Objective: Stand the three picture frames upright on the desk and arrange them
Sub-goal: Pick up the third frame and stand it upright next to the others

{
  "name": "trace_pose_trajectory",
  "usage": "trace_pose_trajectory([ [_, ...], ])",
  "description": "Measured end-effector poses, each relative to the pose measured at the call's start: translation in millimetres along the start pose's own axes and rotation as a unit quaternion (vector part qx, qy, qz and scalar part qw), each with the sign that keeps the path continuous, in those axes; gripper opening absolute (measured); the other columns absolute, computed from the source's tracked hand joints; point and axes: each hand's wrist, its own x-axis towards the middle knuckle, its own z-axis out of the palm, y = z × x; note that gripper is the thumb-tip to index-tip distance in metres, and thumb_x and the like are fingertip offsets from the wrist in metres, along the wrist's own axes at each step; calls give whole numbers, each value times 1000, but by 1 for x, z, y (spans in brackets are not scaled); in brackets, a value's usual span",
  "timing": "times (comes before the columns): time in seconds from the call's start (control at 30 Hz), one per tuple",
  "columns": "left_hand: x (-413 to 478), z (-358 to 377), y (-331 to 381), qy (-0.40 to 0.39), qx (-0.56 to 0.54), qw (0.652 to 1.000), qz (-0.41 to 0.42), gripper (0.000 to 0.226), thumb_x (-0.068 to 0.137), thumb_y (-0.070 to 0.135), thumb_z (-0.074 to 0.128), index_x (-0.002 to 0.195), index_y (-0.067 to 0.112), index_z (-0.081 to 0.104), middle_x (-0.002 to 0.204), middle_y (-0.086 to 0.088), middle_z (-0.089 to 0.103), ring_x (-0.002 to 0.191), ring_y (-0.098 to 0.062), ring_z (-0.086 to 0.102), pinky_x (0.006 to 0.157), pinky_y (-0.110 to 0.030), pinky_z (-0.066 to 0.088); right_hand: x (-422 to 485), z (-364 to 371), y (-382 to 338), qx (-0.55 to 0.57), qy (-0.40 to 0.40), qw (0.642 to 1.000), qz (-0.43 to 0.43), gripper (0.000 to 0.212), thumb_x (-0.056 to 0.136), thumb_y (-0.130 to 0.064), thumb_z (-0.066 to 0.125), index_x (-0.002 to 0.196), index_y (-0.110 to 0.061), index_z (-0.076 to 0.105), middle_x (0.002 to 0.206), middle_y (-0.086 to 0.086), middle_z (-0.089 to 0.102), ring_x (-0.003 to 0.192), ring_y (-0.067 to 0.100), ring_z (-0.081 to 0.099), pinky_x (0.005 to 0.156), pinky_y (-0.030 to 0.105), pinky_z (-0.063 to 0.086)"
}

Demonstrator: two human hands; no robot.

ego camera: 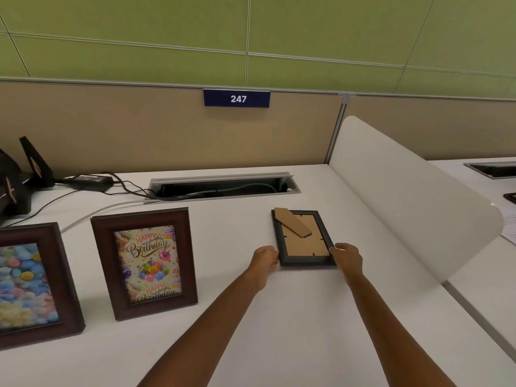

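Observation:
Two brown wooden frames stand upright on the white desk [279,317]: one with a pastel picture [30,286] at the far left, one with a "Happy Birthday" balloon picture [145,263] to its right. A small black frame [303,237] lies face down at centre right, its cardboard back and folded stand showing. My left hand [264,261] grips its near left corner. My right hand [346,256] grips its near right corner.
A white curved divider [405,196] rises just right of the black frame. An open cable tray [223,187] with cords sits behind, a power adapter [89,181] and black stands at back left. A beige partition with sign "247" [236,98] closes the back.

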Motion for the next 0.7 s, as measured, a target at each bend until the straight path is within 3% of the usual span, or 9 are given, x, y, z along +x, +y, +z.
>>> trace_pose_trajectory([
  [0.13, -4, 0, 5, 2, -41, 999, 10, 23, 90, -3, 46, 112, -6, 52, 110, -18, 51, 95, -25, 52, 93, -33, 47, -3, -4, -4, 128, 6, 991, 31, 38, 85, -2, 56, 122, 4, 51, 130, 23, 52, 120, 37, 48, 103, 43, 42],
  [0.23, -12, 1, 13, -16, -72, 997, 22, 30, 88, -5, 49, 117, -13, 48, 107, -18, 50, 79, -20, 54, 63, -22, 54, -8, -8, -14, 218, -6, 975, 42, 28, 82, 3, 59, 109, 9, 58, 115, 26, 57, 113, 40, 53, 96, 42, 49],
  [0.33, -24, 0, 25, -29, -122, 992, 19, 13, 87, -7, 49, 99, -8, 54, 103, -20, 51, 73, -20, 56, 50, -17, 52, -15, -12, -25, 252, -11, 967, 33, 25, 82, 4, 58, 107, 10, 59, 118, 28, 57, 111, 39, 55, 94, 39, 49],
  [0.43, -34, -3, 37, -31, -146, 988, 26, 6, 86, -8, 47, 86, -4, 52, 104, -21, 51, 71, -21, 56, 50, -17, 52, -24, -21, -38, 285, -27, 958, 12, 27, 83, 5, 56, 109, 12, 58, 115, 28, 58, 110, 37, 54, 91, 36, 48],
  [0.5, -41, -6, 45, -32, -155, 987, 28, 8, 86, -8, 48, 90, -5, 53, 103, -20, 51, 70, -21, 55, 56, -20, 54, -32, -28, -44, 313, -39, 949, -4, 28, 85, 3, 53, 112, 10, 56, 103, 21, 59, 111, 35, 55, 90, 33, 49],
  [0.63, -59, -11, 59, -37, -157, 986, 34, 14, 85, -7, 48, 99, -4, 47, 87, -17, 53, 70, -22, 55, 48, -20, 54, -46, -39, -42, 317, -56, 942, -91, 29, 89, 4, 48, 116, 6, 57, 113, 18, 56, 98, 27, 58, 67, 8, 53],
  [0.7, -69, -13, 63, -44, -153, 986, 39, 15, 86, -5, 48, 101, -3, 47, 89, -17, 55, 81, -24, 59, 62, -25, 56, -49, -42, -37, 309, -66, 941, -120, 30, 91, 3, 41, 118, 6, 54, 117, 20, 55, 103, 29, 56, 77, 19, 55],
])
